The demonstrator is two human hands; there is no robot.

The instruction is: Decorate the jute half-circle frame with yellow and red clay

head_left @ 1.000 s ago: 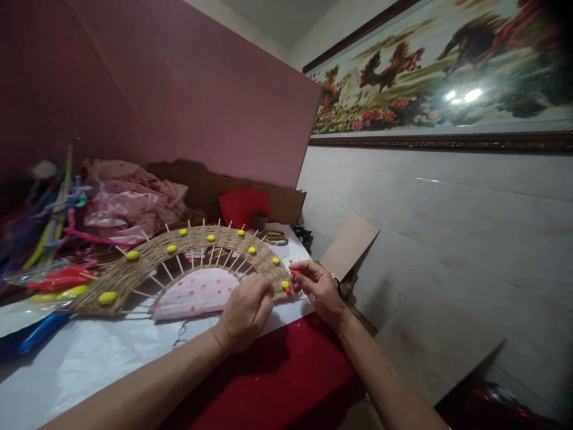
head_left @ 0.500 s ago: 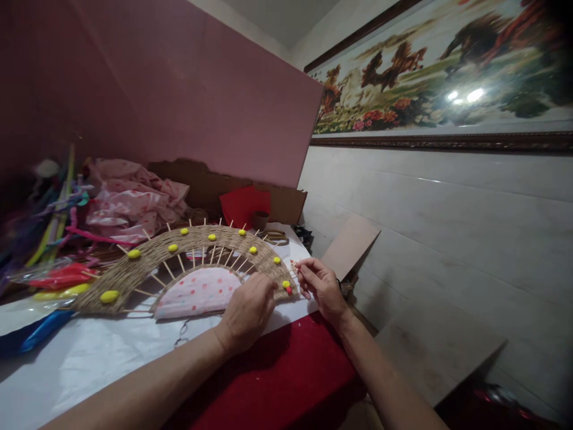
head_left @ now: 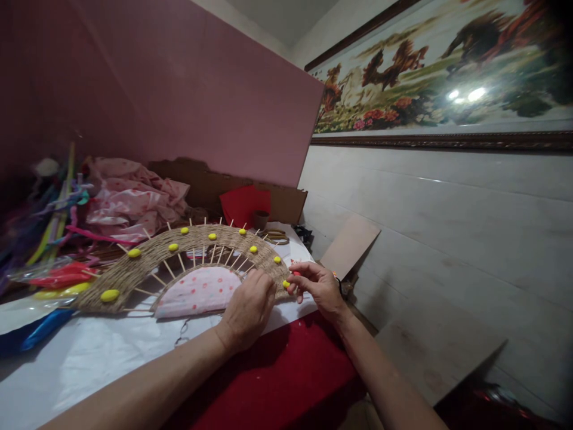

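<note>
A half-round woven jute arch (head_left: 147, 263) with thin wooden sticks and several yellow beads lies on white paper (head_left: 89, 358). A pink dotted fabric half-circle (head_left: 197, 292) sits inside it. My left hand (head_left: 248, 307) rests curled on the arch's right end, fingers pressing the weave. My right hand (head_left: 316, 285) pinches a small red bead (head_left: 296, 273) at the arch's right tip, beside a yellow bead (head_left: 285, 283).
Pink dotted cloth (head_left: 129, 203), coloured pipe cleaners (head_left: 54, 209) and plastic bags lie at the left. A cardboard piece (head_left: 233, 191), red paper (head_left: 244, 206) and a small cup (head_left: 260, 220) stand behind. Red cloth (head_left: 277, 376) covers the near table edge; a tiled wall lies right.
My right hand drew in from the stick tips toward the arch's right end, and a red bead now shows in its pinch. My left hand stayed on the weave.
</note>
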